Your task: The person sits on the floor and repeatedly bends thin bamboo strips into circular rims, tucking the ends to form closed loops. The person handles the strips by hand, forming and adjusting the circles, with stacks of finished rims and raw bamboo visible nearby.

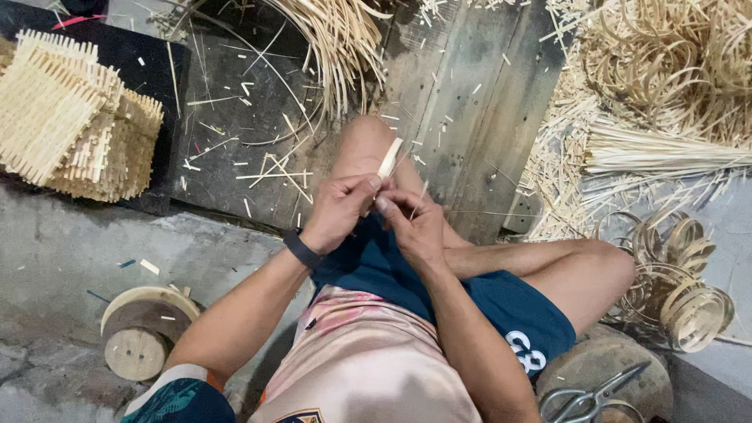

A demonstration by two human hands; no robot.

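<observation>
Workshop floor, both hands pinching bamboo strip (389,159)

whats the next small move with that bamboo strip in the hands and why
Probably slide the left hand a little up the bamboo strip. Both hands pinch only its lower end, the right hand just below, and the upper part sticks up free over the knee.

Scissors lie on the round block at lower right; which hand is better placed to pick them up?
Right, probably. The scissors lie on the right hand's side, beside the right thigh. The left hand pinches the bamboo strip and would have to cross the body.
</observation>
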